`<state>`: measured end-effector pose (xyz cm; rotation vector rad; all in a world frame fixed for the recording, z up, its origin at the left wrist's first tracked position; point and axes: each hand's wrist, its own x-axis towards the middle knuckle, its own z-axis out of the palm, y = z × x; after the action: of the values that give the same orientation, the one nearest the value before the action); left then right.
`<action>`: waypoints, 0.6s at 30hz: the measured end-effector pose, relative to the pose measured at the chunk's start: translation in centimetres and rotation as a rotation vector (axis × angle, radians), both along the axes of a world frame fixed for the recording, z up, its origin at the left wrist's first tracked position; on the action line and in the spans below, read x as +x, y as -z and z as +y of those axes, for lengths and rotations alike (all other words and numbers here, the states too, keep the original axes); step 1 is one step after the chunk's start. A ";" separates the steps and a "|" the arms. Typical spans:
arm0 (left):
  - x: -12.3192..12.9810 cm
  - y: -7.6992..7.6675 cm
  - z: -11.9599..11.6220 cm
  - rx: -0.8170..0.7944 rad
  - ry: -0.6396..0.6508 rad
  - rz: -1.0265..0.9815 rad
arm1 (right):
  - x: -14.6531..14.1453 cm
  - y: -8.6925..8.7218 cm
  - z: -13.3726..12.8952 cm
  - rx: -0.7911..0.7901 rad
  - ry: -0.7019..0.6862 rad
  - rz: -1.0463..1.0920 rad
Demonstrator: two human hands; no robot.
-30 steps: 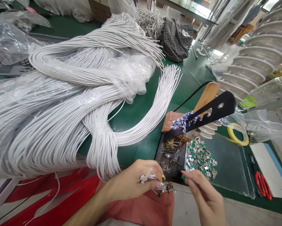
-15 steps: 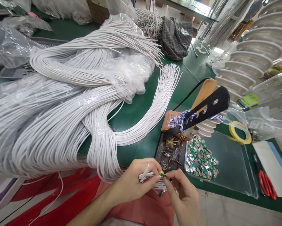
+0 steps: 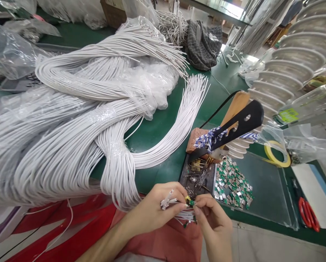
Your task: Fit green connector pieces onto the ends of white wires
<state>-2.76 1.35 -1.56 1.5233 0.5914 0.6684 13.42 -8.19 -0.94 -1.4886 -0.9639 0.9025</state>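
My left hand (image 3: 163, 207) is closed around several white cables (image 3: 168, 200), whose cut ends stick out over the thumb. At its fingertips a small yellow piece (image 3: 188, 198) shows. Against that sits a small green circuit board connector (image 3: 191, 203), pinched from the other side by my right hand (image 3: 212, 214). Below the fingers, more white cable ends (image 3: 186, 215) hang down, some with green tips. Just beyond my hands is a dark tray (image 3: 198, 178) of small metal parts. Fingers hide part of the connector.
Thick bundles of white cable (image 3: 70, 145) cover the left side. A pile of green and silver connectors (image 3: 232, 183) lies to the right. Behind it stand a brick (image 3: 194, 140) with a black slotted bar (image 3: 241, 122) and a ribbed hose (image 3: 288, 65). Red-handled scissors (image 3: 308, 214) lie far right.
My right hand has shifted slightly right, and the green connector between the fingertips shows more plainly. My left hand stays nearly in place with its cables.
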 end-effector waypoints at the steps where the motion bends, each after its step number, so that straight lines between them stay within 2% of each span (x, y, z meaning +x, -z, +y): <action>1: 0.0 0.0 0.0 -0.004 -0.005 -0.008 | 0.0 0.1 0.0 0.014 -0.009 -0.021; 6: 0.1 0.0 -0.3 0.003 -0.076 -0.016 | -0.9 0.7 -0.3 -0.044 0.027 -0.195; 11: 0.3 0.1 -0.7 0.032 -0.133 0.019 | -1.8 0.9 -0.5 -0.076 0.054 -0.207; 18: 0.1 0.2 -0.4 -0.019 -0.031 0.051 | -1.3 0.9 -0.5 -0.079 0.016 -0.230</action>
<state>-2.62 0.98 -1.77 1.5201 0.6595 0.6478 12.07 -8.68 -1.79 -1.6924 -1.0913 0.7767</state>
